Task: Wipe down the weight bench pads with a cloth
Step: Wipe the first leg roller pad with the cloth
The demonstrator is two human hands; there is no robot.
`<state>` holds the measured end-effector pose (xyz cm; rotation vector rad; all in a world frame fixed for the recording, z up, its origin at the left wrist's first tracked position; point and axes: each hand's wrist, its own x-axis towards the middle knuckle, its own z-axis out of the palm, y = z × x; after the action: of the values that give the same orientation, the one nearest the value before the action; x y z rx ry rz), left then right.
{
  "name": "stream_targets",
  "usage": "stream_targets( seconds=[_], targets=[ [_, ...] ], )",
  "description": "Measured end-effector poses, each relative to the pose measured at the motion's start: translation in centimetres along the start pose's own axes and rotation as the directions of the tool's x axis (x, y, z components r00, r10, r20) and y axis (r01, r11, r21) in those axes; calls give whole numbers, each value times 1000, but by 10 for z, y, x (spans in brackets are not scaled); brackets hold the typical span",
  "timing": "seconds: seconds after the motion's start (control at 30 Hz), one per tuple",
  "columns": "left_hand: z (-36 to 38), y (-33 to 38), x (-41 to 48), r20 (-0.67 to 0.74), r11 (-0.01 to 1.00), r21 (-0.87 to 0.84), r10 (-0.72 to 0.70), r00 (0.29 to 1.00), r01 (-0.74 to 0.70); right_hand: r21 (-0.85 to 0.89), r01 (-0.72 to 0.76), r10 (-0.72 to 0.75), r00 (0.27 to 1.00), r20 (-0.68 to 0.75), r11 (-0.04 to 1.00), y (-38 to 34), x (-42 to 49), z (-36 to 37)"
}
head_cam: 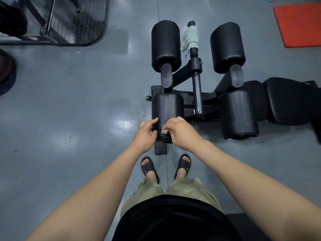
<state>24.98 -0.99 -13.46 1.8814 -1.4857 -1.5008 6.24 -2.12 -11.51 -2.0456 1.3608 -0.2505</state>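
Observation:
A black weight bench lies on the grey floor with several black roller pads. My left hand point(146, 132) grips the left side of the near-left roller pad point(167, 106). My right hand point(180, 132) presses a small pinkish cloth point(165, 131) against the near end of that same pad; most of the cloth is hidden under my fingers. Other roller pads sit at far left point(165, 44), far right point(227, 46) and near right point(238, 113). The bench seat pad point(291, 100) runs off to the right. A pale green towel point(190, 39) is draped over the centre post.
A black metal rack base point(73, 25) stands at the upper left. An orange mat point(298, 23) lies at the upper right. A dark round object point(7, 72) sits at the left edge. My feet in black slides point(149, 166) stand just behind the bench foot.

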Motion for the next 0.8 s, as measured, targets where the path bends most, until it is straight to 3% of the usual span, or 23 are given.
stream_targets(
  seconds=[0.27, 0.67, 0.8],
  targets=[
    [4, 3, 1, -40, 999, -44, -17, 999, 15, 43, 40, -38, 999, -35, 998, 1, -24, 10],
    [12, 10, -2, -79, 1000, 31, 0, 997, 2, 18, 60, -57, 992, -115, 998, 13, -52, 22],
    [16, 15, -4, -94, 999, 46, 27, 995, -23, -16, 79, -80, 996, -33, 997, 25, -61, 27]
  ],
)
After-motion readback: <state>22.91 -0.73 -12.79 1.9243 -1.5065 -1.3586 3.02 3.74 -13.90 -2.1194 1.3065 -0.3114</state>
